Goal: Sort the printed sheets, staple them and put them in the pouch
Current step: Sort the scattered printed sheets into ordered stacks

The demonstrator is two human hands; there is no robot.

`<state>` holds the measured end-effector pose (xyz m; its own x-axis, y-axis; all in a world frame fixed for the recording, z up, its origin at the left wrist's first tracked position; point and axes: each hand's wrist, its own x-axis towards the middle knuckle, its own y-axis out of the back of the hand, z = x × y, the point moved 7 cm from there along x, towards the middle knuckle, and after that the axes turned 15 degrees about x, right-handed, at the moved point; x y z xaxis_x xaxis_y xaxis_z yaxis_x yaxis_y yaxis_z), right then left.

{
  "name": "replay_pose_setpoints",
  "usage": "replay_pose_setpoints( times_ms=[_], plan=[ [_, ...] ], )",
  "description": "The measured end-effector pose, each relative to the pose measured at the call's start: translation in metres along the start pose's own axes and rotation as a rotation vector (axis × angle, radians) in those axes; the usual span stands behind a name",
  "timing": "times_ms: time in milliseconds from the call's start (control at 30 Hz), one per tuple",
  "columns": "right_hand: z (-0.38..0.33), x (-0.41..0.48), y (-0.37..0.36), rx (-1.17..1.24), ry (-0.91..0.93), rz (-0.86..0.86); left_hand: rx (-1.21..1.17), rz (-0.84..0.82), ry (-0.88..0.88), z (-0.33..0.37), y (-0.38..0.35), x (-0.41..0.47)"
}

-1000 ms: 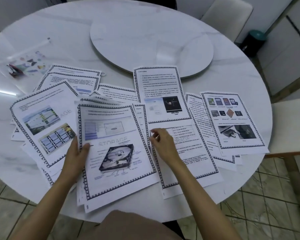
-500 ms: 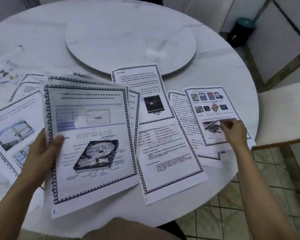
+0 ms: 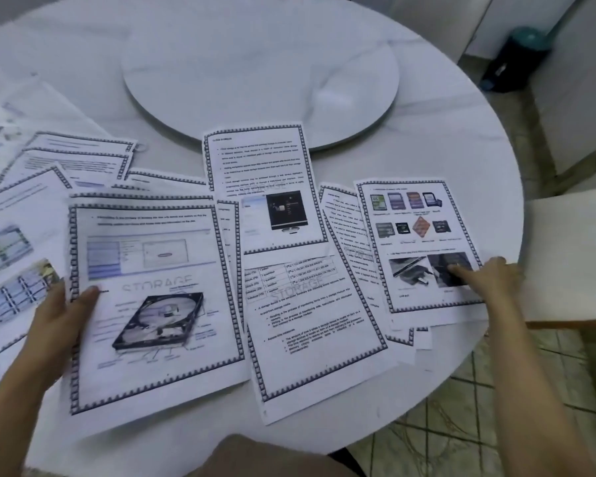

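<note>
Left hand (image 3: 62, 325) is gripping drive sheet (image 3: 159, 304); right hand (image 3: 489, 277), fingers straight, is pressing card sheet (image 3: 413, 235) at right edge of table (image 3: 427, 115).

Two bare hands in shot: the left hand (image 3: 61, 325) and the right hand (image 3: 489, 280); the left forearm (image 3: 11, 418) and the right forearm (image 3: 530, 390) are uncovered from wrist to frame edge; slim wrists; fingertips blurred, nails too soft to read; bottom centre, a rounded brownish patch (image 3: 255, 459) — clothing or a knee, cannot tell.
</note>
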<state>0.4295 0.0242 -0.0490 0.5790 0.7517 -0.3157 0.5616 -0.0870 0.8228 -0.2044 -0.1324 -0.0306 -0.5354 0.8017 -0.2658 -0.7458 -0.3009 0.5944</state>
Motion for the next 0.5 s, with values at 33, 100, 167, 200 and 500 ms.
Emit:
replay_pose_setpoints(
  times_ms=[33,100,167,200,500],
  plan=[
    [0.002,0.005,0.0,-0.003,-0.007,-0.019,0.011,-0.002,0.031,-0.005,-0.002,0.0],
    [0.011,0.018,0.0,-0.005,-0.044,-0.06,0.045,-0.012,0.059,-0.009,-0.007,-0.001],
    [0.029,0.045,-0.002,-0.01,-0.066,-0.092,0.081,-0.013,0.065,-0.009,-0.011,-0.001],
    [0.027,0.044,-0.002,-0.027,-0.062,-0.121,0.083,-0.014,0.068,-0.01,-0.013,-0.001],
    [-0.022,-0.015,0.006,0.438,-0.068,-0.342,0.058,-0.001,0.123,-0.019,-0.019,-0.002]
  ],
)
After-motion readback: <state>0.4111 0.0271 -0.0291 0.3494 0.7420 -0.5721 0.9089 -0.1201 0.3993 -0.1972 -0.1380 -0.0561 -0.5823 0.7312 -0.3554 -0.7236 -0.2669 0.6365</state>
